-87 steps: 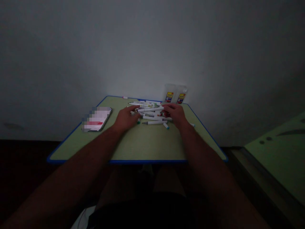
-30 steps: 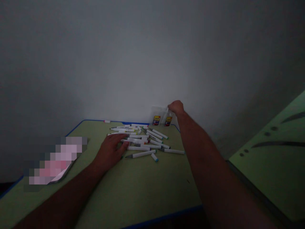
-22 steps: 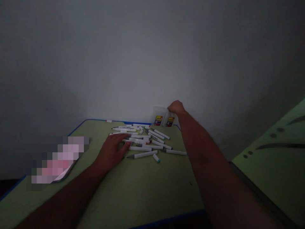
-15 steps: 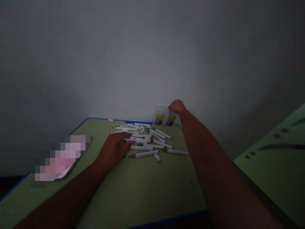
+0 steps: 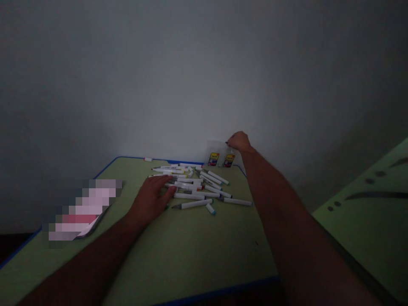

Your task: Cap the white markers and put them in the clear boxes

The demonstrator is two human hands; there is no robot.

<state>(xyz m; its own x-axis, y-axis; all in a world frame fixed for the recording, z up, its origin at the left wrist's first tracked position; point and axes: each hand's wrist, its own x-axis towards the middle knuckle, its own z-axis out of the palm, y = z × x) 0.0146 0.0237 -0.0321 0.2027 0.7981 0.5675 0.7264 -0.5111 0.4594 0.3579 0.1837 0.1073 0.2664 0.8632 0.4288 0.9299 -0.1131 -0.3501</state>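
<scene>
My left hand (image 5: 153, 196) lies with its fingers stretched out at the left side of a loose pile of white markers (image 5: 188, 180). Its thumb and fingertips are close to several of them; some lack caps and show grey tips. At the back, my right hand (image 5: 239, 141) is closed above the right one of two clear plastic holders (image 5: 214, 159) with coloured labels. A small dark end pokes out at its fingertips; what it belongs to is hidden. A loose marker cap (image 5: 211, 208) rests in front of the pile.
On the left of the pale green, blue-edged table (image 5: 204, 250) lies a phone-like object (image 5: 92, 225), mostly pixelated. Another small white cap (image 5: 148, 159) is near the back edge. Behind stands a grey wall (image 5: 197, 76); a green panel (image 5: 376, 216) is at the right.
My right hand has turned slightly at the holder's top, and a dark end now shows at its fingertips. The left hand stays nearly still on the markers.
</scene>
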